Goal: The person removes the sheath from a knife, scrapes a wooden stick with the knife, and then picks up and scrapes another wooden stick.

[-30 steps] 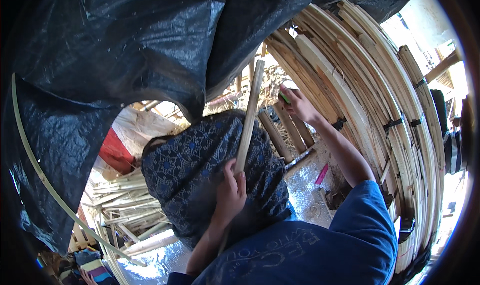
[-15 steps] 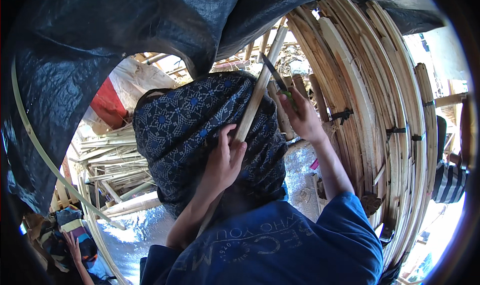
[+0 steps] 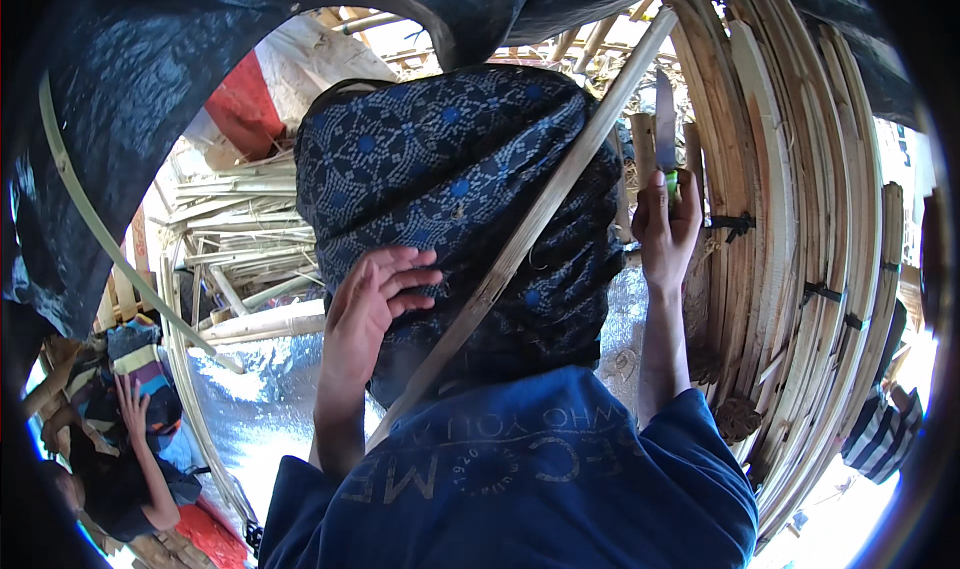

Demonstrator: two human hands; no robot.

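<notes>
Several rows of pale lettering (image 3: 400, 481), bent by folds, cross the blue shirt (image 3: 600, 529) worn by the person. Beyond it, a dark cloth (image 3: 420, 179) with a white-and-blue pattern covers the lap, and a long wooden strip (image 3: 530, 224) lies slantwise across it, its far end toward the upper right and its near end running down to the shirt's edge. The left hand (image 3: 365, 304) is off the strip, to its left, fingers apart and slightly curled; whether they touch the cloth I cannot tell. The right hand (image 3: 670, 229) has its fingers clamped on the green handle of a knife (image 3: 666, 119), blade pointing away from the body, just right of the strip. Long planks (image 3: 800, 219) with black ties stand stacked at right; split bamboo (image 3: 250, 209) lies at left, near a co-worker's hand (image 3: 132, 409).
</notes>
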